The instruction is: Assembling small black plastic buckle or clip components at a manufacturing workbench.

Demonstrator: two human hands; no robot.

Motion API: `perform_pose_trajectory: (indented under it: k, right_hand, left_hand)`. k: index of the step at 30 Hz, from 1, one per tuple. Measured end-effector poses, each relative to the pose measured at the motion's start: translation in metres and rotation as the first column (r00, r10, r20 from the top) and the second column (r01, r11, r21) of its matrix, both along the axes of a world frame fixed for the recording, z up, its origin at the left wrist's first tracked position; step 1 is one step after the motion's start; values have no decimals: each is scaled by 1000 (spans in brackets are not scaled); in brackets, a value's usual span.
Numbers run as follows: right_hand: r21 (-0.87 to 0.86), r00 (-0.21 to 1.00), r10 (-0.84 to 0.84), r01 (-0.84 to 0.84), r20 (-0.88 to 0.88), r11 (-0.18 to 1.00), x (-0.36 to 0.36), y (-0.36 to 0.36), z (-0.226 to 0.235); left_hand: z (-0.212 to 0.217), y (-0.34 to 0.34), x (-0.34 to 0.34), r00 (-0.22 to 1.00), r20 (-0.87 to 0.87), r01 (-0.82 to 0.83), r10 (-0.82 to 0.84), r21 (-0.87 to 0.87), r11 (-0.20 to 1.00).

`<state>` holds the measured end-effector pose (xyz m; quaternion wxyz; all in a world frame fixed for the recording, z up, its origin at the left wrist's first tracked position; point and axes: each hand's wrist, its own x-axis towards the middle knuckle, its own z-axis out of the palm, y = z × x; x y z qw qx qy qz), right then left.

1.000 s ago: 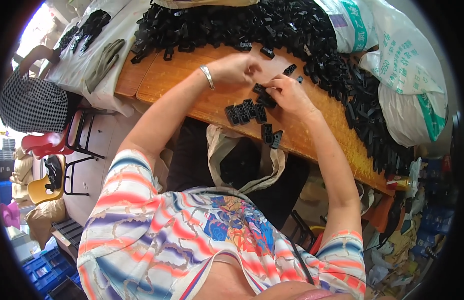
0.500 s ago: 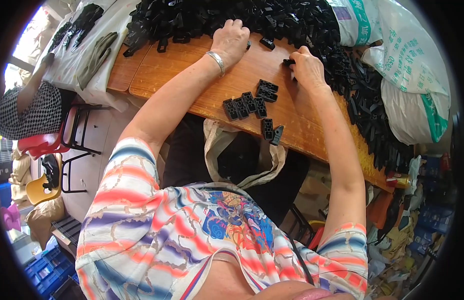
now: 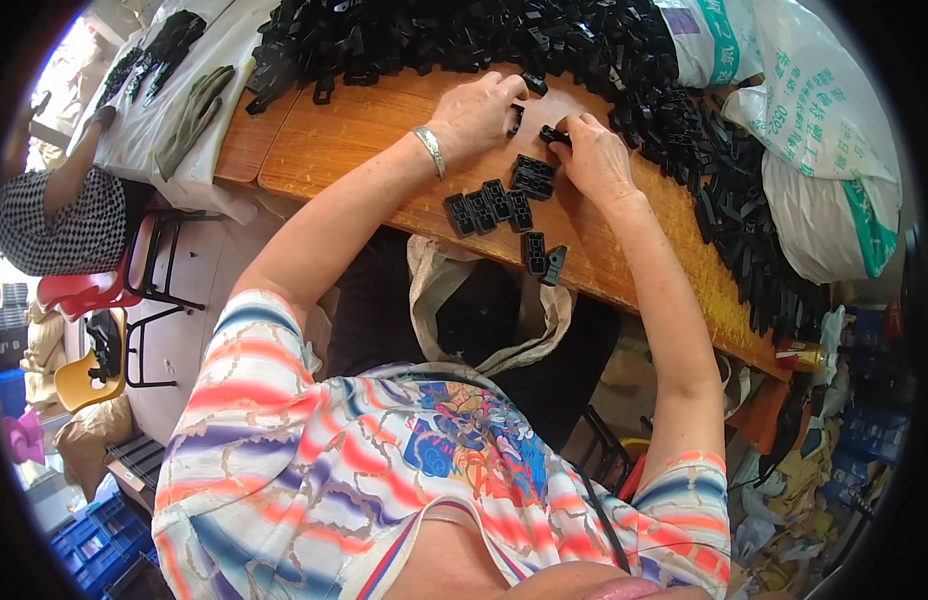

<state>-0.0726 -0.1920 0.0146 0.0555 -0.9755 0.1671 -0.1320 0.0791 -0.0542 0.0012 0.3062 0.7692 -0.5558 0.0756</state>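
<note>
My left hand (image 3: 478, 112), with a silver bracelet (image 3: 430, 152) on the wrist, rests on the wooden table (image 3: 334, 150) with its fingers closed on a small black plastic part (image 3: 516, 120). My right hand (image 3: 594, 155) pinches another black part (image 3: 552, 133) just to the right of it. Below both hands lies a group of several assembled black parts (image 3: 499, 202), with two more (image 3: 543, 257) near the table's front edge. A big heap of loose black parts (image 3: 504, 40) fills the far side of the table.
White printed sacks (image 3: 824, 130) lie at the right. An open cloth bag (image 3: 484, 320) hangs under the table's front edge. Another person in a checked top (image 3: 64, 220) sits at the left beside a black stool (image 3: 164, 270). Blue crates (image 3: 94, 540) stand at lower left.
Both hands had reached up into the heap of parts. They have now drawn back toward each other over the bare wood, each with a black part.
</note>
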Motion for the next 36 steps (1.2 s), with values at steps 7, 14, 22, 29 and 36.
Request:
perform_pose_trajectory:
  k: [7,14,22,29,36]
  right_hand:
    - [64,998,28,-32,61,997,-1,-5,-3]
    - [245,964,22,-89,263,965,20,9,0]
    - [237,935,68,-158,348,959,30,19,-9]
    - [186,928,155,-227,339,956,33,12,-16]
    - [28,949,294,-299,114,954,27,24,-5]
  left_hand:
    - [8,6,13,933,290,155,-211,204,967]
    - [-8,4,31,969,-178,198,-173,128,972]
    - [-12,6,28,954,-266,165,-137,85,983]
    - [-15,4,28,955,-256,165,-152,29,986]
    - [-14,7,31,946,-299,144,-125,45,989]
